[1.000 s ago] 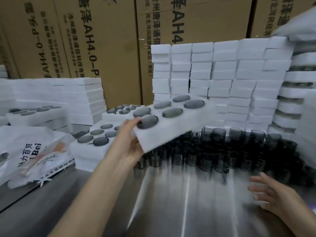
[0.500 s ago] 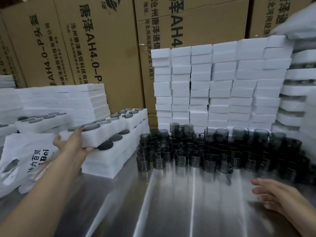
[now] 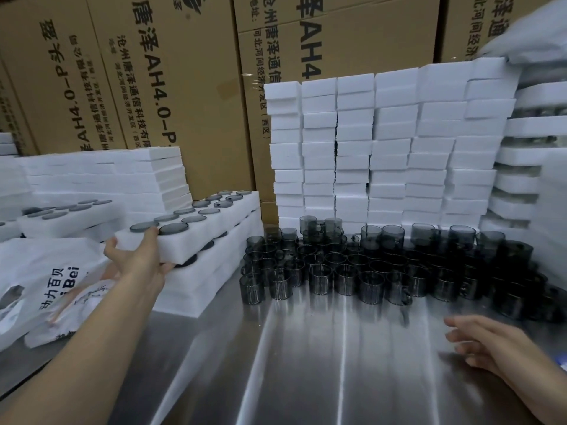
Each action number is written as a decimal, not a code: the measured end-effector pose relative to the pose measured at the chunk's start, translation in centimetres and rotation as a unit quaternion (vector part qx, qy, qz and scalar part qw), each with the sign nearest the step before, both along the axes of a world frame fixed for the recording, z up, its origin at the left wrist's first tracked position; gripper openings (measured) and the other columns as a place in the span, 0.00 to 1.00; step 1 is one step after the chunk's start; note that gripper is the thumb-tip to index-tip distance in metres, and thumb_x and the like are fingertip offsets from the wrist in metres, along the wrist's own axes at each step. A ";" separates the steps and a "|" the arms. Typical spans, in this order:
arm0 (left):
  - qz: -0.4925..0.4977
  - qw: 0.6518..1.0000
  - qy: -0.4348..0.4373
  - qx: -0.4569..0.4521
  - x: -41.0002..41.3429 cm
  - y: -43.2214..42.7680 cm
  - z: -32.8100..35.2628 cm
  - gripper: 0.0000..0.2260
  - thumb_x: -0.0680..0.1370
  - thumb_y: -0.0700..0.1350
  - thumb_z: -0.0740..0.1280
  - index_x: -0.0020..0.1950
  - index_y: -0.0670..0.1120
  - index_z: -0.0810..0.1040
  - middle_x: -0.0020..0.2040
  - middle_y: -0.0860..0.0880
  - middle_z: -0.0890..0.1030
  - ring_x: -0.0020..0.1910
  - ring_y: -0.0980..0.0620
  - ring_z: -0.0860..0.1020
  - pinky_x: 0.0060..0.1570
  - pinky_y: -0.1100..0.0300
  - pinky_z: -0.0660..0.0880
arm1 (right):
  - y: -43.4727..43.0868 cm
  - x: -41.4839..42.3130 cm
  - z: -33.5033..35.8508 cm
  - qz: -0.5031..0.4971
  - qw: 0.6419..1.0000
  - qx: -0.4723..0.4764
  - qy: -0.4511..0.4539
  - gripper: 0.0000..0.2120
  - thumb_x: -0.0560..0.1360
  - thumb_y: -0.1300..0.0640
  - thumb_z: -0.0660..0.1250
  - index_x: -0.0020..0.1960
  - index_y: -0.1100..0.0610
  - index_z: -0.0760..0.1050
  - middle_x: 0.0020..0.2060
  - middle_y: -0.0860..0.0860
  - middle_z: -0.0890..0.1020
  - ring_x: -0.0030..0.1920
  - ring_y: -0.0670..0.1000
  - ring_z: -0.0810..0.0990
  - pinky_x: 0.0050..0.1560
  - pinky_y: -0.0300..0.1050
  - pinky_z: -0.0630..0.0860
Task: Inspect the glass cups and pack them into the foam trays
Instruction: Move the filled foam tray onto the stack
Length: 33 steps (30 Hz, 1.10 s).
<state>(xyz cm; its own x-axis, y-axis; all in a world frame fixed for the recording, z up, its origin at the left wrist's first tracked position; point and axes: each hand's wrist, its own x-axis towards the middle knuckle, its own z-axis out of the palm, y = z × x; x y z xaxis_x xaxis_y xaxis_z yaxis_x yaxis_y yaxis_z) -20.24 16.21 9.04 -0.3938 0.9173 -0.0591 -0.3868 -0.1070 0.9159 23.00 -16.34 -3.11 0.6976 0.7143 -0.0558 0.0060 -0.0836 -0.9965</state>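
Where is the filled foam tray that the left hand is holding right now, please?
In the head view, the filled foam tray sits left of centre, atop the stack of packed trays, left of the loose glass cups.

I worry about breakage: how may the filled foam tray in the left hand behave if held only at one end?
The foam tray, gripped at its near end by the left hand, looks thick, so probably fairly stiff. It is loaded with glass cups, so its far end may sag. If tilted, cups might slide out.
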 end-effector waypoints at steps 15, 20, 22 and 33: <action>-0.013 0.966 0.249 -0.063 0.1 0.7 -2.7 0.45 0.79 0.74 0.56 0.89 0.52 0.47 0.88 0.43 0.45 0.87 0.40 0.46 0.82 0.38 0.43 | -0.3 0.0 -0.5 0.015 0.999 -0.002 -0.044 0.09 0.81 0.58 0.71 0.46 0.58 0.88 0.42 0.60 0.88 0.36 0.53 0.83 0.41 0.49 0.79; -0.007 0.956 0.288 -0.047 -0.2 0.2 -2.6 0.40 0.85 0.69 0.55 0.89 0.49 0.47 0.88 0.44 0.48 0.87 0.43 0.47 0.82 0.44 0.44 | 0.3 -0.1 -0.8 0.004 0.999 -0.005 -0.053 0.09 0.82 0.61 0.71 0.46 0.60 0.88 0.40 0.60 0.87 0.36 0.54 0.82 0.40 0.49 0.78; 0.002 0.961 0.274 -0.038 0.0 -0.7 -2.0 0.39 0.86 0.67 0.55 0.88 0.47 0.45 0.88 0.44 0.47 0.87 0.43 0.45 0.82 0.46 0.43 | 0.5 -0.5 -0.4 0.000 0.998 -0.003 -0.064 0.08 0.82 0.62 0.70 0.48 0.61 0.87 0.38 0.58 0.87 0.36 0.53 0.82 0.39 0.47 0.78; -0.128 0.753 0.446 0.466 15.0 -13.2 -9.9 0.12 0.81 0.51 0.62 0.55 0.51 0.85 0.59 0.55 0.79 0.61 0.51 0.76 0.64 0.61 0.69 | 0.1 -1.9 -0.6 0.003 0.978 -0.034 -0.207 0.07 0.83 0.61 0.69 0.50 0.52 0.84 0.38 0.52 0.85 0.34 0.45 0.82 0.36 0.45 0.79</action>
